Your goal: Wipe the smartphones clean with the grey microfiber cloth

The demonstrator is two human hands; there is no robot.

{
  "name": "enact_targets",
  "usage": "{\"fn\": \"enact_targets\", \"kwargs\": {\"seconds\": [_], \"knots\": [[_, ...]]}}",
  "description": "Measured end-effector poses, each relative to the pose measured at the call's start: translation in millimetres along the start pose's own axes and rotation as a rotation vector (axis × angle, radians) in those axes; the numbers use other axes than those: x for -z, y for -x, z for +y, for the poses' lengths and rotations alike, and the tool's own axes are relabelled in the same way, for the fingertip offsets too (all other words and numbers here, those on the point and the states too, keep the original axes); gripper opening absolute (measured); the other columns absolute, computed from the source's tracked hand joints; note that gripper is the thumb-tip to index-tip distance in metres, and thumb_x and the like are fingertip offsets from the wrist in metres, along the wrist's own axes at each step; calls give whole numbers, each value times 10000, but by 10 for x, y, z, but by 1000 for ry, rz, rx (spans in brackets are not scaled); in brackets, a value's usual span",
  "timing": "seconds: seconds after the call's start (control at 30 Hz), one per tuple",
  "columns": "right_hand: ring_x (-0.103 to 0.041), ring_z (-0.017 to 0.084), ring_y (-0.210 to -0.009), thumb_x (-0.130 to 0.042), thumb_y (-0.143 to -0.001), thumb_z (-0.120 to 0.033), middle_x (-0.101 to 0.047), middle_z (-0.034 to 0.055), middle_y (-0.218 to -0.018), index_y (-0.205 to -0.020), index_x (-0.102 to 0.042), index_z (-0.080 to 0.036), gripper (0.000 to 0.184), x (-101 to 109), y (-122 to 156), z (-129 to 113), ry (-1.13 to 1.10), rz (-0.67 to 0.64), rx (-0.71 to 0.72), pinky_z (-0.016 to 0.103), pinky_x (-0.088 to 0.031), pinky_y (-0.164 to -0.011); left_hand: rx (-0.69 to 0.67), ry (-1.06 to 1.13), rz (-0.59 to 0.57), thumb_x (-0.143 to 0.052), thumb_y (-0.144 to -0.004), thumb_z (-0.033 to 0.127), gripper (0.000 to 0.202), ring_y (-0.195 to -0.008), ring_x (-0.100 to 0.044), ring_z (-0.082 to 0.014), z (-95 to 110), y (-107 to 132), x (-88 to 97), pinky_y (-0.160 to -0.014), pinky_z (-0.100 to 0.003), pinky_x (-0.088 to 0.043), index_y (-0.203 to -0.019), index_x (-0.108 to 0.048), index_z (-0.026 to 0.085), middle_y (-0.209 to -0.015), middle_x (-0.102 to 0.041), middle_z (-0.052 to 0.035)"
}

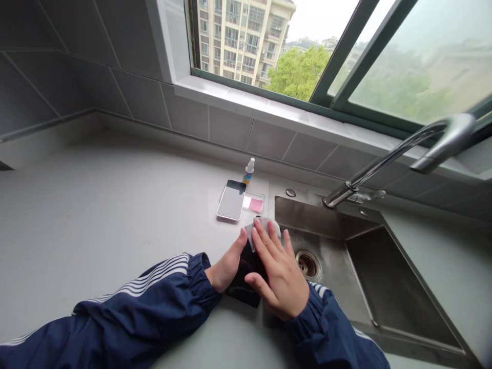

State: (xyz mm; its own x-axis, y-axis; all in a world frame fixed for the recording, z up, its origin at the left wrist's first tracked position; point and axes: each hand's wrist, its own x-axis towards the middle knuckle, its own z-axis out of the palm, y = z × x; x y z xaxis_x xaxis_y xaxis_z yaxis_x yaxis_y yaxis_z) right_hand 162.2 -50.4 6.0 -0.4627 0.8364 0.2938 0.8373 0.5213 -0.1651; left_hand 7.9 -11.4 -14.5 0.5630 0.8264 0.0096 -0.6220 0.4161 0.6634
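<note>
A black phone [246, 279] lies flat on the grey counter [96, 220] just left of the sink. My left hand [226, 266] grips the phone's left edge, thumb up along its side. My right hand [277, 271] lies flat with fingers stretched out, pressing a small white wipe [265, 224] onto the phone's upper part. Both arms wear dark blue sleeves with white stripes.
Behind my hands lie a pale screen protector sheet [231, 200], a pink-and-clear packet [253, 203] and a small spray bottle [249, 171]. A steel sink [369, 277] with drain [307, 263] and a long faucet [400, 154] stand at right. A tiled wall and window run along the back.
</note>
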Motion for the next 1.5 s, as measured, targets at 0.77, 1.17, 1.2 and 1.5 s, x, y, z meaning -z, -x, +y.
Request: {"fn": "enact_targets", "kwargs": {"seconds": [0.77,1.17,1.2,1.5], "knots": [[-203,289,-1531,-361,-1027,-528,-287,100,-1621,-1557,-281,-144,658,12,-22,-162,-5,4,-1,584,11,-1235,33,-81,116,-438,-968,601,619,-1500,-284,-254,-60,8,120,-1265,-415,-113,-1420,-559,196,-1501,-513,-93],[-583,229,-1307,-561,-963,-227,-688,48,-1303,-1212,-659,-217,268,169,1,-31,-208,199,86,506,-84,-1258,93,242,25,-437,-980,570,633,-1214,-607,-302,153,7,-54,-1134,-436,-364,-1448,-501,149,-1228,-683,-133],[-583,230,-1307,-555,-963,-217,-688,49,-1303,-1213,-659,-217,271,161,1,-27,-207,209,79,507,-106,-1254,103,255,26,-421,-985,569,637,-1201,-614,-301,151,7,-46,-1120,-434,-379,-1454,-493,144,-1228,-681,-137],[-543,255,-1346,-505,-974,-186,-663,75,-1337,-1246,-658,-224,313,56,26,82,-174,333,-56,518,-310,-1180,225,333,-31,-319,-1001,585,628,-973,-701,-277,144,9,-5,-915,-451,-527,-1522,-375,238,-1191,-684,-116]]}}
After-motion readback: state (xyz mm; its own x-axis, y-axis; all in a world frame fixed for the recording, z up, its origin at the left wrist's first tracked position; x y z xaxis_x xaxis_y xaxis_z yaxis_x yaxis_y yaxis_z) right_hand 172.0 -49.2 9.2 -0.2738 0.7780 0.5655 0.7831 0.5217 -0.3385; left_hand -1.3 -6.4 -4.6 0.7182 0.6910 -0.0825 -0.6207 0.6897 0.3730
